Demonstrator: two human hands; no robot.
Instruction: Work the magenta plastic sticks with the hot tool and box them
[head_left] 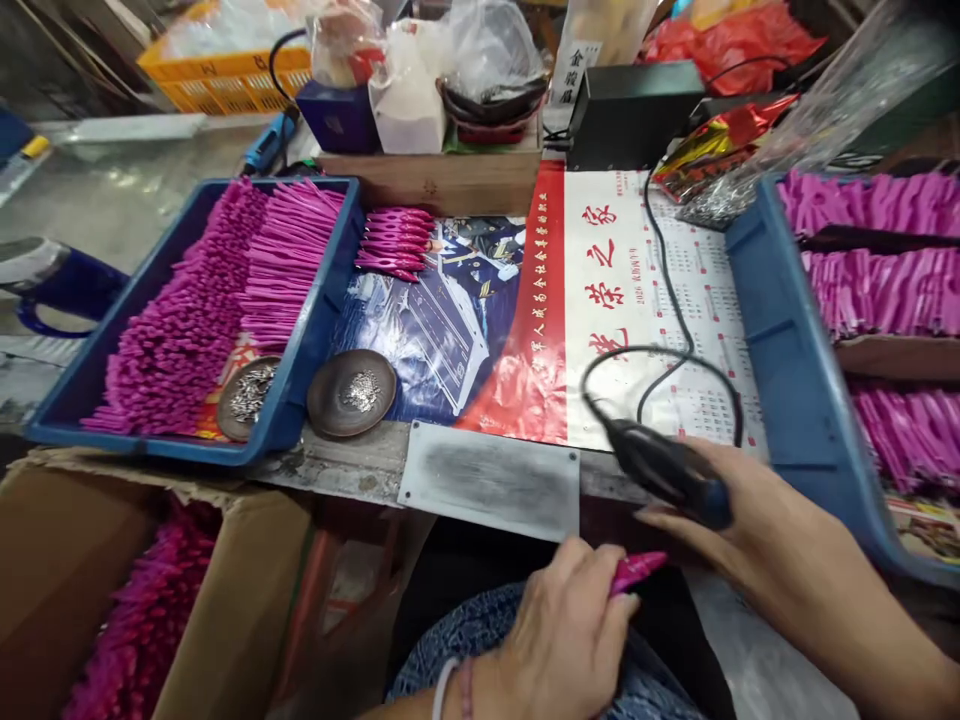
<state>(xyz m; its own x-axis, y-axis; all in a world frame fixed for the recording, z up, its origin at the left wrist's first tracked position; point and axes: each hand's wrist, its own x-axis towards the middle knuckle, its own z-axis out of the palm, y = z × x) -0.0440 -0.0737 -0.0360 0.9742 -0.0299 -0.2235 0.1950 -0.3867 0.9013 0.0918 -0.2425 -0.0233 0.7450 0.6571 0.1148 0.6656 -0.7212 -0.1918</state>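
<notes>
The left hand sits low at the near edge of the bench, fingers curled around a pink plastic piece whose tip pokes out toward the right. The right hand is wrapped around a dark, corded power tool, its nose pointing left and up over the bench edge, just above the pink piece; its black cable loops back across a printed calendar sheet. A grey metal plate lies on the bench edge just left of the hands. Further left, a round brown dish holds small metal bits, beside a blue tray packed with more pink pieces. A small stack of pink pieces lies behind it. Another blue tray of pink parts stands at the right.
</notes>
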